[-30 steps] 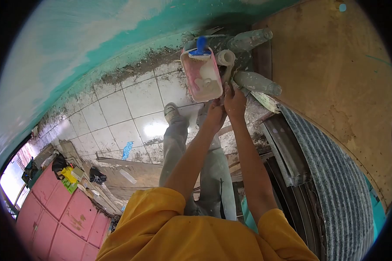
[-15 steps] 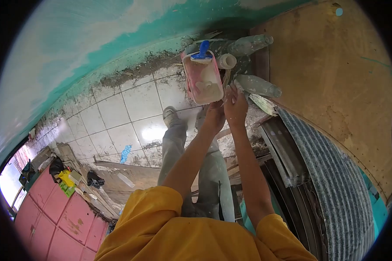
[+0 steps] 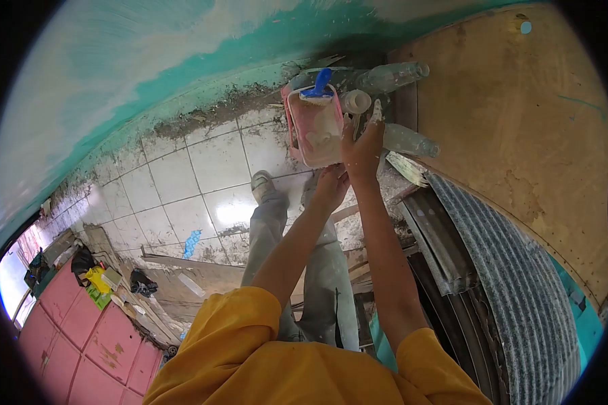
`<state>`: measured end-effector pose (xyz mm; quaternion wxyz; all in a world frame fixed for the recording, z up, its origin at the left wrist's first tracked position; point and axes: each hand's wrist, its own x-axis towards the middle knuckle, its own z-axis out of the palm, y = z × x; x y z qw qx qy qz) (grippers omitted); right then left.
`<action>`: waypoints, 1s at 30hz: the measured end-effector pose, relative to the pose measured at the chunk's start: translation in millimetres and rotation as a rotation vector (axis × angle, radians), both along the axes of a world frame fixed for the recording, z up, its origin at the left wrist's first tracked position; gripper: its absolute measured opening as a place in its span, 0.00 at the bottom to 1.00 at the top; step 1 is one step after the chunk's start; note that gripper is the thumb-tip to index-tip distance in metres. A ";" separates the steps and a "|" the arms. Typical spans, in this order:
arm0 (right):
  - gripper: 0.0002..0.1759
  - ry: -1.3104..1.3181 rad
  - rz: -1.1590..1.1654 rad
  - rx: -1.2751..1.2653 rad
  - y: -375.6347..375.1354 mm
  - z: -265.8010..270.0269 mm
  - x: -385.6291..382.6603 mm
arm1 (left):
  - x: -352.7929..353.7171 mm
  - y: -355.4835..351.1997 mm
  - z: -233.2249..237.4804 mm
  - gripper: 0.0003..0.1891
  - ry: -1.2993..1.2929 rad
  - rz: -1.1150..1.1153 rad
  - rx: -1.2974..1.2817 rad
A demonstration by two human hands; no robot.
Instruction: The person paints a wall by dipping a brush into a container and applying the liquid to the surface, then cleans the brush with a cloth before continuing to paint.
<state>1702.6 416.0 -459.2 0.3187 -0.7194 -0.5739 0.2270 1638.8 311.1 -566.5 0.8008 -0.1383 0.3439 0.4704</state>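
We look down on a tiled floor point(image 3: 172, 179), grimy along its edges, with a green and whitish wall point(image 3: 203, 64) beyond it and a brown board point(image 3: 500, 115) on the right. Corrugated sheet point(image 3: 520, 277) lies below the board, and pink panels point(image 3: 108, 344) fill the lower left corner. In the far corner we find the pink tub point(image 3: 304, 128), pale stuff inside, a blue brush point(image 3: 322, 81) across its far end; a white jar point(image 3: 356, 101) and two glass bottles point(image 3: 411, 141) sit at its right. The left hand point(image 3: 332, 187) is at the tub's near end, fingers curled (we cannot tell whether it grips anything). Compared with half a second ago, the right hand point(image 3: 363, 154) has moved up beside the tub toward the jar, thumb and fingers now spread wide, tips whitened; the left has barely shifted.
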 end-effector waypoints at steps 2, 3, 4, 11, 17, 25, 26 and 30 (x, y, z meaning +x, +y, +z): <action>0.41 0.016 -0.014 -0.030 2.2 -5.4 1.2 | 2.3 0.7 2.3 0.19 0.024 -0.010 -0.008; 0.41 0.040 -0.018 -0.012 4.8 -8.9 1.0 | 2.8 2.5 4.7 0.18 0.048 -0.019 -0.017; 0.42 0.064 -0.021 0.002 6.1 -12.4 0.6 | 2.4 4.3 6.7 0.18 0.050 -0.019 -0.019; 0.43 0.269 -0.111 0.138 18.4 -35.8 -11.6 | 2.9 7.4 24.0 0.17 0.032 0.025 -0.035; 0.41 0.273 -0.179 0.083 23.0 -45.0 -13.3 | 3.8 8.9 34.7 0.14 0.060 0.026 -0.091; 0.32 0.149 -0.162 0.100 13.0 -43.3 2.5 | -6.9 3.0 36.4 0.15 0.022 -0.069 -0.150; 0.32 0.148 -0.159 0.101 11.8 -32.0 1.2 | -8.1 0.2 30.5 0.16 0.000 -0.082 -0.112; 0.30 0.286 -0.169 0.229 -4.4 4.8 3.7 | -8.9 -3.4 28.9 0.17 0.048 -0.173 -0.084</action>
